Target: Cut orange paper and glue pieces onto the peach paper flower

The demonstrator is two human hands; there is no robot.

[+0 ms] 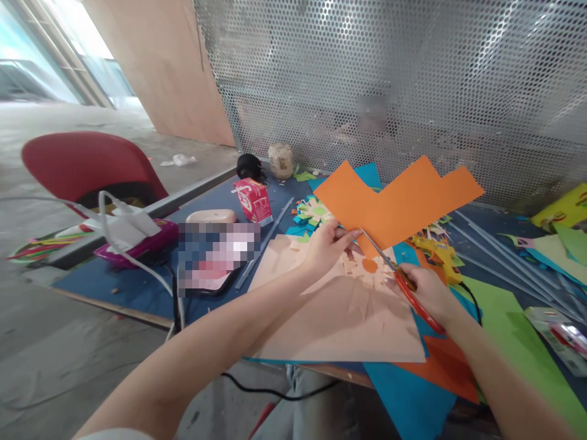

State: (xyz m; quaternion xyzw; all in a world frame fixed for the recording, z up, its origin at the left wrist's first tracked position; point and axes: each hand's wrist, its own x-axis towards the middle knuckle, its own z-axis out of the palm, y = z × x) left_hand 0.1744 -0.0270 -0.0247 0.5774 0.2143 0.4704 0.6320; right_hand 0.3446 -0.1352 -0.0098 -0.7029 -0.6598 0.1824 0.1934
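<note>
My left hand (328, 245) pinches the near edge of a large orange paper sheet (385, 211) with a notched far edge, holding it raised over the table. My right hand (424, 290) grips red-handled scissors (410, 296), whose blades meet the paper beside my left fingertips. Under both hands lies a pale peach sheet (284, 318). On it, below the scissors, rests a peach paper flower (362, 272) with an orange centre. Another paper flower (316, 209), pale with a green centre, sits behind my left hand.
A yellow glue gun (438, 256) lies right of the scissors. Clear glue sticks (518, 263) and green paper (499, 311) are farther right. A phone (220, 256), pink drink carton (253, 200) and purple power strip (137, 241) stand left. A perforated metal panel (389, 79) bounds the back.
</note>
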